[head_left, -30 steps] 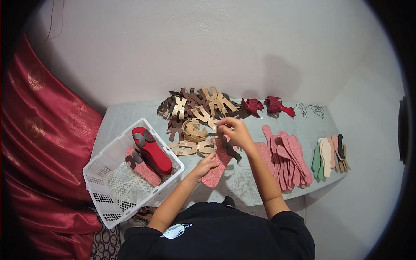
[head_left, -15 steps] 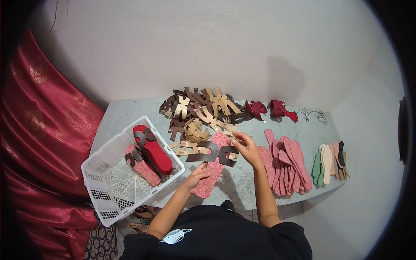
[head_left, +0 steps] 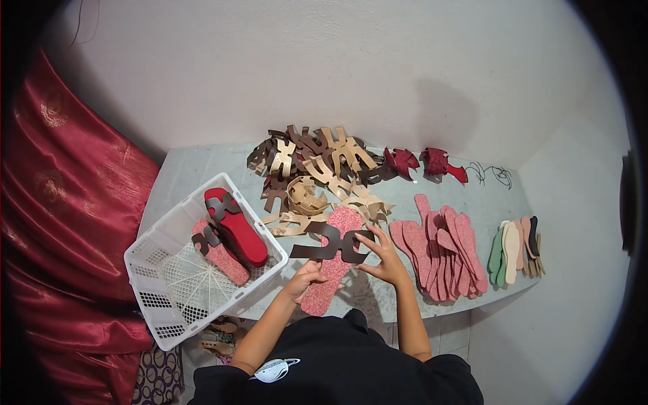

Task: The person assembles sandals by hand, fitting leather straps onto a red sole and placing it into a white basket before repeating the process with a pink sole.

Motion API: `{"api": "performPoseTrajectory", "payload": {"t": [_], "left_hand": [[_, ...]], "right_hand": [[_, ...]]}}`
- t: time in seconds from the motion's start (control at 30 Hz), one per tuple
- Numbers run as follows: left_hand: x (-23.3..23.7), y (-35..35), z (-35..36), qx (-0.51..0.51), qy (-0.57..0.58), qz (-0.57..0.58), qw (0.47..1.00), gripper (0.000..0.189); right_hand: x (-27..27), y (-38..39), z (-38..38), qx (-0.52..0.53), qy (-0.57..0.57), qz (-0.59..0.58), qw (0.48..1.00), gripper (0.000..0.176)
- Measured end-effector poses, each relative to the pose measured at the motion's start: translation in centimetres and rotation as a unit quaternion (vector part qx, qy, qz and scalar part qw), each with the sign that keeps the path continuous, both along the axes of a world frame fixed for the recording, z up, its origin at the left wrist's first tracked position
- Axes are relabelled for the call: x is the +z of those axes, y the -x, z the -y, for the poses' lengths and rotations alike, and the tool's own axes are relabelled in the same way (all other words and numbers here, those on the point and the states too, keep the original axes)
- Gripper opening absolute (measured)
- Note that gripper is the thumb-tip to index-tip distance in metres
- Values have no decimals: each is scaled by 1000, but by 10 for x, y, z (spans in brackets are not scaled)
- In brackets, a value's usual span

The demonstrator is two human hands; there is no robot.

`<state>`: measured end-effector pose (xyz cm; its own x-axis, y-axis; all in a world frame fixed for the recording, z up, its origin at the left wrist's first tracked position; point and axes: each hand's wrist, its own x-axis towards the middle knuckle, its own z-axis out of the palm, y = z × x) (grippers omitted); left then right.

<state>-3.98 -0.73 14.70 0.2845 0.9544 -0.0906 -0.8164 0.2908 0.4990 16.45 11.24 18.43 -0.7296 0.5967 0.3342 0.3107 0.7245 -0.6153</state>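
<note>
The dark strap, judged light and floppy, is held at its end by the spread-fingered right hand, the bendy pink insole clasped edgewise by the left hand.

I see the left hand gripping the pink insole at the table edge. The right hand rests spread fingertips on the dark brown strap cutout lying across it. A white basket stands just left.
</note>
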Motion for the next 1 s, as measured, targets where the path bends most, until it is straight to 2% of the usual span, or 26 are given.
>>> {"api": "performPoseTrajectory", "payload": {"t": [0.17, 0.23, 0.47, 0.63, 0.73, 1.0], "left_hand": [[4, -1, 1, 2, 2, -11, 1000, 57], [5, -2, 2, 9, 2, -12, 1000, 57], [3, 0, 5, -9, -6, -15, 1000, 61], [6, -3, 7, 26, 11, -7, 1000, 68], [9, -3, 8, 10, 12, -11, 1000, 69], [16, -5, 11, 13, 15, -8, 1000, 70]], "right_hand": [[5, 0, 5, -12, -16, -6, 1000, 67], [8, 0, 7, -28, 23, -22, 999, 65], [6, -3, 14, -24, -17, 19, 999, 69], [-2, -4, 15, -50, -15, 44, 998, 75], [-2, -2, 16, -82, -28, 34, 996, 76], [3, 1, 16, -62, -32, 45, 997, 73]]}}
